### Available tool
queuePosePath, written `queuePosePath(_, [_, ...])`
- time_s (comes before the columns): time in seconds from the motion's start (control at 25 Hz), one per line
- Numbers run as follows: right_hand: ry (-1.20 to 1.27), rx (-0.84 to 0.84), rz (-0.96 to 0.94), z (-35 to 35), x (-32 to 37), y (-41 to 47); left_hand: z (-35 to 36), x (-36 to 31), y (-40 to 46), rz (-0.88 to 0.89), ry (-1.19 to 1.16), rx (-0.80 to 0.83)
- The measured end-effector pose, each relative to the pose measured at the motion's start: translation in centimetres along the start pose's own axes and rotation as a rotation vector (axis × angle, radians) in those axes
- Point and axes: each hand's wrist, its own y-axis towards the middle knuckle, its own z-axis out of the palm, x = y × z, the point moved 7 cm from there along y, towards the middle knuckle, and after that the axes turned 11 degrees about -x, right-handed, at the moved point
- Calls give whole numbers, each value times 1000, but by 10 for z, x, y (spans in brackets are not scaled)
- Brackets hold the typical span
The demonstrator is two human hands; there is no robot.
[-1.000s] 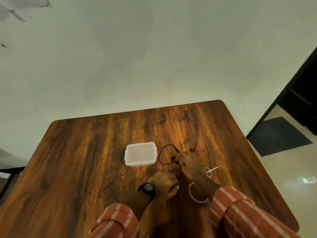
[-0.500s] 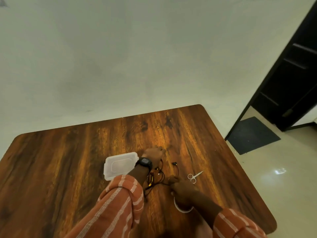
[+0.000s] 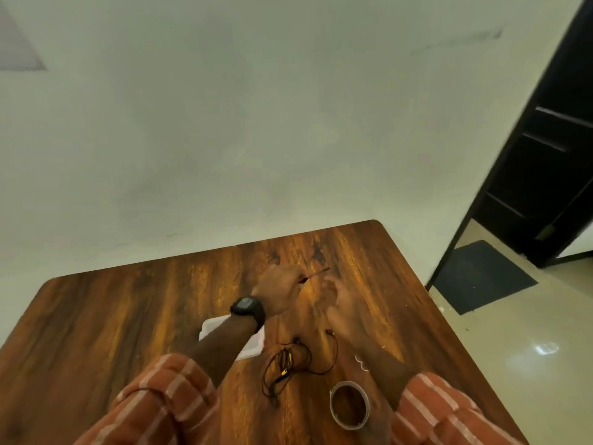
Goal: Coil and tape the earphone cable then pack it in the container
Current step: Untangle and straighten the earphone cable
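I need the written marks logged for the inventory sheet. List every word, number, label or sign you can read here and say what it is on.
None can be read.
Watch on the left wrist: its face shows only a faint mark, too small and blurred to read.
Container, tape roll, earphone cable, table: no print shows on them.

wooden table [image 3: 128, 316] against pale wall [image 3: 256, 123]; dark doorway [image 3: 552, 171] right, dark mat [image 3: 481, 276] on floor.

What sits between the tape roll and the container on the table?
In the head view, the loose earphone cable lies between the tape roll and the container, with bare table wood around it.
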Motion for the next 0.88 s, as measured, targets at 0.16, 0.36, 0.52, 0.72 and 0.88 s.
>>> queuePosePath(0.16, [72,217,-115,36,88,18,-132,-17,22,-280,-614,-278])
queuePosePath(0.36, [281,496,-190,54,203,-13,-266,-6,3,-364,-489,-575])
queuePosePath(0.52, [154,424,-450,38,292,-15,-304,2,-31,-373,-148,-469])
queuePosePath(0.72, [151,470,-570,36,364,-23,-314,-15,-56,-414,-604,-352])
queuePosePath(0.88, [65,518,-667,42,386,-38,-312,-41,-55,-389,-897,-425])
